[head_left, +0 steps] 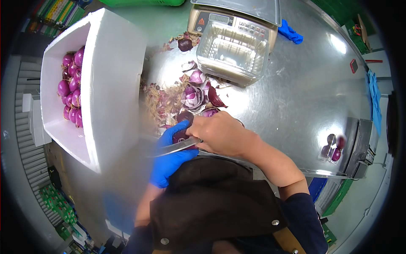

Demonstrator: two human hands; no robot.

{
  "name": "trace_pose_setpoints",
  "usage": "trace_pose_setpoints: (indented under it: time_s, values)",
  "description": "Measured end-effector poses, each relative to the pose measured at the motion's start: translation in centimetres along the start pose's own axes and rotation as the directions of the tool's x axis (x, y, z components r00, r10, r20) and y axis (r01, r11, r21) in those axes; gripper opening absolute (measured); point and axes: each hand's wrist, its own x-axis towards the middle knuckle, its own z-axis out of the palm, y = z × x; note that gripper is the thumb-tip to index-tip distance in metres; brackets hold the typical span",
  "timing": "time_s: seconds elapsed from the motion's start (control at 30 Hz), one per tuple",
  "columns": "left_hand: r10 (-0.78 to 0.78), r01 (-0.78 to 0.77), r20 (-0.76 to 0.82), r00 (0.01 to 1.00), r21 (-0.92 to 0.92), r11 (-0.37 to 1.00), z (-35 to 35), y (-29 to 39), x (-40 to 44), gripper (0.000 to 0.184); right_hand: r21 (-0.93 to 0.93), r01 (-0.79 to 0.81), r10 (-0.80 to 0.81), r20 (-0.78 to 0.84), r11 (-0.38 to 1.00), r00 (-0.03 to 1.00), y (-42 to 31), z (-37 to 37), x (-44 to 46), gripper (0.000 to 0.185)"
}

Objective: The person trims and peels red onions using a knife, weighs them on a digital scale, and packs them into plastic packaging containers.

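My left hand (pixel 167 158), in a blue glove, is closed around a dark red onion (pixel 180 136) just beyond the apron, near the front edge of the metal table. My bare right hand (pixel 218 131) is closed on a knife (pixel 176 147). Its blade points left across the glove, close to the onion, and the fingers of this hand also lie against the onion's side. Whether the blade touches the onion I cannot tell. Just past my hands lie a purple and white peeled onion layer (pixel 193 97), a dark red piece of skin (pixel 216 97) and dry scraps (pixel 163 99).
A white foam box (pixel 116 80) with several red onions (pixel 72 89) stands left. At the back, a clear plastic tray (pixel 232 48) sits before a weighing scale (pixel 211 19). A blue glove (pixel 291 32) lies beside it. Packed onions (pixel 336 154) are at right.
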Motion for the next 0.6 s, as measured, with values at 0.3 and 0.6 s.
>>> trace_pose_setpoints:
  time_s: [0.3, 0.6]
  values:
    - [0.025, -0.026, 0.01, 1.0, 0.126, 0.992, -0.1, -0.3, 0.2, 0.077, 0.115, -0.116, 0.122, -0.049, 0.987, 0.991, 0.2, 1.2, 0.9, 0.02]
    - [0.179, -0.173, 0.06, 0.982, -0.101, 0.98, -0.7, -0.1, -0.4, 0.091, 0.276, -0.454, 0.507, -0.161, 0.847, 0.847, 5.4, 2.4, 0.1, 0.015]
